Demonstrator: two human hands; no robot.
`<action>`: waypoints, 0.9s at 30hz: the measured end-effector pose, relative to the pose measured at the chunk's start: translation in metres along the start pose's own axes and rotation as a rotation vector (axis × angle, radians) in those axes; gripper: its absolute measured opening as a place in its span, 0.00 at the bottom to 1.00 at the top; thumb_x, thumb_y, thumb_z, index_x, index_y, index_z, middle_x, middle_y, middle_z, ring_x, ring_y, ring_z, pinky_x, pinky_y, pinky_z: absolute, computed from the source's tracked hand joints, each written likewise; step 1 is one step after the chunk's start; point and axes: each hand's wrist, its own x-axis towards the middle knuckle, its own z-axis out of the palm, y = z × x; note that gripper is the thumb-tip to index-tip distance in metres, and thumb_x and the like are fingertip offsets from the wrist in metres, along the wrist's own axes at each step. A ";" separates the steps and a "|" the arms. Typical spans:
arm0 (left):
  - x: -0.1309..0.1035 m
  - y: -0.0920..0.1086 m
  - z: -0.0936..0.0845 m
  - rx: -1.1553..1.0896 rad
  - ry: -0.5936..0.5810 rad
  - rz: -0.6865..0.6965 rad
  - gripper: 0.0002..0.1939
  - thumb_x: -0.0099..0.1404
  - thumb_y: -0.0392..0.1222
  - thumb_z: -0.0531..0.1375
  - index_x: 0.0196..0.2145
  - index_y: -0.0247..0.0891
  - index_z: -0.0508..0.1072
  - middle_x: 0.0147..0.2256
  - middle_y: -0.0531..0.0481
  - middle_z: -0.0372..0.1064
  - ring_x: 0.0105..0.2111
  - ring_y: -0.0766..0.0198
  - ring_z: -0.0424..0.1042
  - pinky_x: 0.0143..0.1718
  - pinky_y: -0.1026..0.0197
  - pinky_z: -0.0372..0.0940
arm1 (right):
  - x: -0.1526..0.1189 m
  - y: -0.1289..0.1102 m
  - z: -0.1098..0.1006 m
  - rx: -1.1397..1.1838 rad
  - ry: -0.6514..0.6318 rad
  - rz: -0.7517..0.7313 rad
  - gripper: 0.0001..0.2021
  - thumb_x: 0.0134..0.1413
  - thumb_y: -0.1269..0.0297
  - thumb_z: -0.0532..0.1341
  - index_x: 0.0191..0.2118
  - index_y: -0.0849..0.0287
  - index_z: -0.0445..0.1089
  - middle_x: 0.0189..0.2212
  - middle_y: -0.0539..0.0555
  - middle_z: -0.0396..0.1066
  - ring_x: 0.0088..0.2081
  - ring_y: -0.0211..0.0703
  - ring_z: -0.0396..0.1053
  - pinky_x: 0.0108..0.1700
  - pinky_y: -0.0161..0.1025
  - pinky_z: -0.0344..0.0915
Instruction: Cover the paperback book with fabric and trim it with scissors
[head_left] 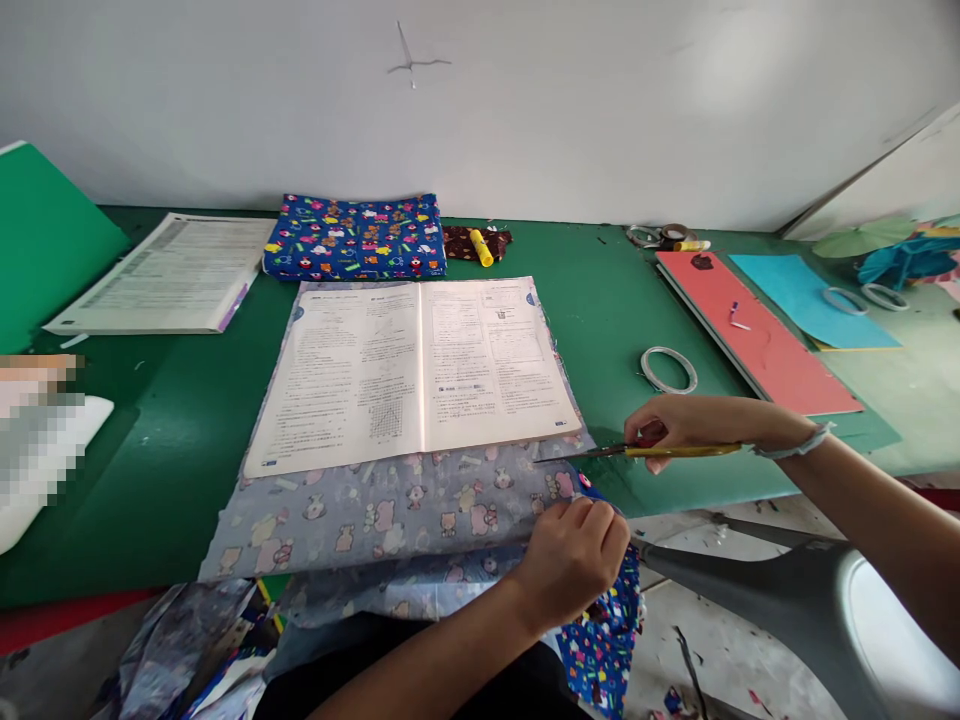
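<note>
Two hands of yours are in view, the left (pixel 577 548) with its fingers curled tight, pinching one grey patterned sheet (pixel 439 512) near its near right corner. Your right hand (pixel 671 420) is closed around one pair of scissors (pixel 628 450); they jut left from it, tips over the sheet, long axis running left to right. One spread book (pixel 375 370) lies on the sheet; one tape ring (pixel 691 378) sits just beyond your right hand; one blue patterned bundle (pixel 356 238) lies near the wall (pixel 315 110).
</note>
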 end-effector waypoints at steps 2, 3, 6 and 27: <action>0.000 0.000 0.000 0.003 0.007 0.001 0.04 0.68 0.30 0.52 0.36 0.34 0.65 0.31 0.51 0.63 0.31 0.65 0.65 0.30 0.61 0.58 | 0.001 0.000 -0.003 -0.035 0.013 0.014 0.23 0.44 0.43 0.66 0.35 0.59 0.71 0.22 0.45 0.57 0.25 0.35 0.51 0.27 0.37 0.45; 0.000 0.000 0.000 0.004 0.017 -0.002 0.04 0.68 0.30 0.52 0.36 0.34 0.65 0.31 0.51 0.63 0.31 0.65 0.65 0.29 0.61 0.58 | 0.002 0.000 -0.005 -0.052 0.017 0.025 0.23 0.43 0.43 0.66 0.34 0.59 0.71 0.21 0.45 0.57 0.25 0.35 0.51 0.27 0.37 0.46; 0.001 0.001 -0.002 0.004 0.041 -0.005 0.05 0.68 0.31 0.52 0.35 0.34 0.65 0.30 0.51 0.63 0.30 0.65 0.64 0.28 0.61 0.56 | 0.003 0.000 -0.010 -0.068 -0.014 0.028 0.24 0.43 0.42 0.66 0.36 0.59 0.71 0.24 0.47 0.60 0.27 0.36 0.54 0.28 0.37 0.48; 0.004 0.002 -0.006 0.008 0.030 0.013 0.06 0.68 0.31 0.51 0.34 0.35 0.65 0.30 0.51 0.62 0.29 0.65 0.63 0.27 0.60 0.55 | 0.016 -0.010 -0.008 -0.057 -0.013 -0.037 0.20 0.43 0.42 0.65 0.33 0.55 0.72 0.20 0.44 0.55 0.23 0.34 0.50 0.26 0.35 0.44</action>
